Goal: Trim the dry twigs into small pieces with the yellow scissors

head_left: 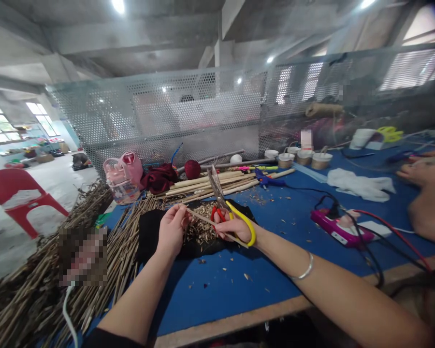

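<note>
My left hand [172,229] is closed, its fingertips pinching one end of a thin pale stick [201,216]. The stick slants down to my right hand [235,228], where its other part passes by my fingers. That same right hand is closed round a pair of scissors [232,208] with yellow and red handles, the blades pointing up and away from me. Under both hands lies a black cloth [148,237] with a heap of short pale cut pieces [203,232] on it.
Long dry stalks [119,261] pile up at left. Behind my hands lie pale sticks [199,186], a dark red yarn ball [193,169] and a blue glue gun [266,179]. A purple power strip [342,229] with cables sits right, near another person's hand [420,171].
</note>
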`<state>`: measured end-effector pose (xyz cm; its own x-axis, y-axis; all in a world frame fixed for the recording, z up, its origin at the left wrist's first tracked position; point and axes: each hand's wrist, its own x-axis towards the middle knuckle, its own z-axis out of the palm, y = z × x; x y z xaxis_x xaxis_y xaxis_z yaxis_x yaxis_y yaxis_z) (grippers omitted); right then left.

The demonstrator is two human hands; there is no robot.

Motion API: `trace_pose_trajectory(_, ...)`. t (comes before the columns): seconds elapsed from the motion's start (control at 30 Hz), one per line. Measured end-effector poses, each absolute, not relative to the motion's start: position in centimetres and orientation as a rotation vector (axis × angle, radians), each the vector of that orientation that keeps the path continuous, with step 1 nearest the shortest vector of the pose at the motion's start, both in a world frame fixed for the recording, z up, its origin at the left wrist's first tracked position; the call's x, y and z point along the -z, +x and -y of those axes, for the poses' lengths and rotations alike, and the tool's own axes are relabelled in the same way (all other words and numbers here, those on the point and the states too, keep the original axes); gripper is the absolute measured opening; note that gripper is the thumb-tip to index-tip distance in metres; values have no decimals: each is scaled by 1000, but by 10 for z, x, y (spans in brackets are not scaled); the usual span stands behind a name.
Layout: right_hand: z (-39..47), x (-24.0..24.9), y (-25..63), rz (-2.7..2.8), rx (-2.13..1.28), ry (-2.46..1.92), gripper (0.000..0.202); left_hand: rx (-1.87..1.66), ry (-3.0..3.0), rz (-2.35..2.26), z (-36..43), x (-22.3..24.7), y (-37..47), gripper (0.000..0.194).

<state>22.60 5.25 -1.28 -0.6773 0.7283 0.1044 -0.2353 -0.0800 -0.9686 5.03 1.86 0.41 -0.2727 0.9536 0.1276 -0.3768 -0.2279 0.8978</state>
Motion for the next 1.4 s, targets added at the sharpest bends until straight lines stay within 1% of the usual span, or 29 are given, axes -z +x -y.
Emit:
trace_pose_trajectory(0.13,-51,5,230,1479,-1941,-488,31,-1791,727,-962,-20,-11,46,22)
trace_pose_trajectory(0.23,-51,-4,234,1277,-1965,-504,40,-1844,610,-983,-22,-14,40,22)
trace_pose_trajectory(0.3,-55,-8,236,1134,-1916,-546,40,-1824,638,-994,-21,-15,39,23)
trace_pose_trajectory(0.4,-66,-11,241,926,-1775,-623,35,-1772,748,-1023,-19,-15,42,25)
trace_pose_trajectory(0.53,-83,-12,248,722,-1650,-663,45,-1807,727,-1058,-16,-15,46,25)
trace_pose_trajectory(0.6,-88,-11,250,711,-1585,-699,43,-1828,696,-1042,-16,-15,48,24)
trace_pose_trajectory(0.73,-93,-6,249,749,-1460,-754,25,-1803,720,-1033,-15,-13,52,27)
trace_pose_trajectory(0.83,-97,-2,251,758,-1414,-766,22,-1661,845,-1029,-11,-13,54,31)
trace_pose_trajectory(0.93,-102,-4,258,791,-1456,-780,20,-1284,970,-924,-6,-16,49,32)
trace_pose_trajectory(1.03,-100,-9,264,896,-1595,-773,22,-943,949,-823,-3,-18,44,44)
trace_pose_trajectory(1.1,-93,-10,263,996,-1697,-769,24,-885,933,-860,-3,-16,46,51)
trace_pose_trajectory(1.23,-74,-1,246,1393,-1860,-737,26,-858,968,-946,0,-7,62,53)
trace_pose_trajectory(1.3,-63,4,234,1474,-1847,-767,27,-872,1006,-917,2,-3,69,53)
trace_pose_trajectory(1.4,-51,7,219,1566,-1691,-813,24,-880,1056,-903,2,1,72,53)
